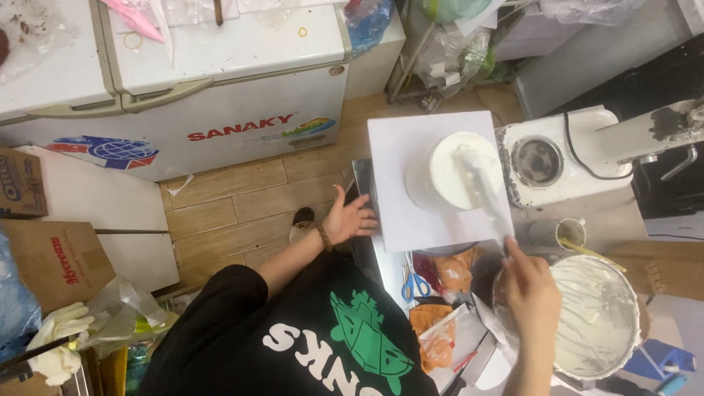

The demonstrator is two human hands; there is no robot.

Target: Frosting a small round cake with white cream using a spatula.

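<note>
A small round white-frosted cake [456, 170] stands on a square white board [411, 147]. My right hand [529, 290] grips the handle of a long spatula [484, 192], whose cream-coated blade lies across the cake's top. My left hand [350, 217] rests with fingers spread on the board's left edge, holding nothing. A metal bowl [598, 315] smeared with white cream sits just right of my right hand.
A white stand mixer [579, 150] stands right of the cake. A cup with a stick [568, 235] is near the bowl. Blue scissors [415, 284] and orange piping bags [438, 323] lie below the board. A white chest freezer [220, 95] and cardboard boxes [55, 257] fill the left.
</note>
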